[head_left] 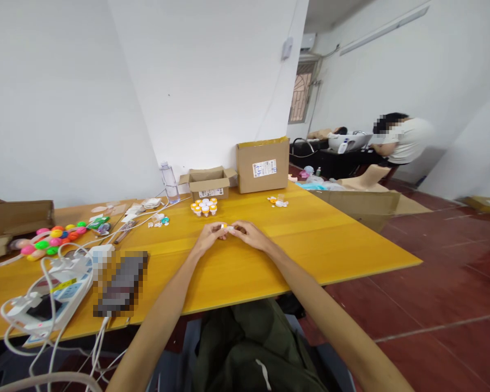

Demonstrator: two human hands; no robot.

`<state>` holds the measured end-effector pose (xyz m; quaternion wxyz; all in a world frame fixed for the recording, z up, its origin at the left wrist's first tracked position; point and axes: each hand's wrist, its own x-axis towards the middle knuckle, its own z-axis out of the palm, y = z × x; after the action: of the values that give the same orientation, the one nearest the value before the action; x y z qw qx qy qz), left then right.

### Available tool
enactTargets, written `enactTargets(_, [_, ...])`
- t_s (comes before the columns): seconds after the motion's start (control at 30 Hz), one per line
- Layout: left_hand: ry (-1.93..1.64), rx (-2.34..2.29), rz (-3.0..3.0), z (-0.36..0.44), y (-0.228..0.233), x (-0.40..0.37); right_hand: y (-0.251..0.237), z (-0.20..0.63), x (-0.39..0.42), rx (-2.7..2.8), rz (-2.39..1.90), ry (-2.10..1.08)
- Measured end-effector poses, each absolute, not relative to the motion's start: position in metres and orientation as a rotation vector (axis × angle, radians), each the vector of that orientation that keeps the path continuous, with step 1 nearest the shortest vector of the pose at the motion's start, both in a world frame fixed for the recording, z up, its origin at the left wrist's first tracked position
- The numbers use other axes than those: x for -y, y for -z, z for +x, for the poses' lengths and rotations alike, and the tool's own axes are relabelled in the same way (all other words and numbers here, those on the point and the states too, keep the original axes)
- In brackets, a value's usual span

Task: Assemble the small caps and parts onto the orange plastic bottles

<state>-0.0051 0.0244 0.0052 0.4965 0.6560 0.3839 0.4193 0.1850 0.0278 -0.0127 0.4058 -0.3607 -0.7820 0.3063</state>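
My left hand (208, 237) and my right hand (250, 236) meet over the wooden table, fingers closed in a pinch. Between their fingertips is a small white-and-orange piece (224, 226), mostly hidden, so its exact kind does not show. Just beyond my left hand stands a tight cluster of small white-and-orange round pieces (204, 207), similar in colour. Off to the right lie a few loose white and orange parts (278, 202). Loose white and teal parts (160, 220) are scattered to the left.
A small open carton (209, 190) and a larger cardboard box (263, 166) stand at the back, beside a clear bottle (169, 182). To the left are colourful balls (53, 240), a cabled power strip (67, 294) and a phone (122, 283). Another person (408, 140) bends over at far right.
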Motion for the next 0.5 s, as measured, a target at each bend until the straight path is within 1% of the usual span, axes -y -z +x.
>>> enactTargets(0.5, [-1.022, -0.929, 1.617, -0.0043, -0.009, -0.0223, 0.0144, 0.184, -0.0284, 1.912, -0.853, -0.876])
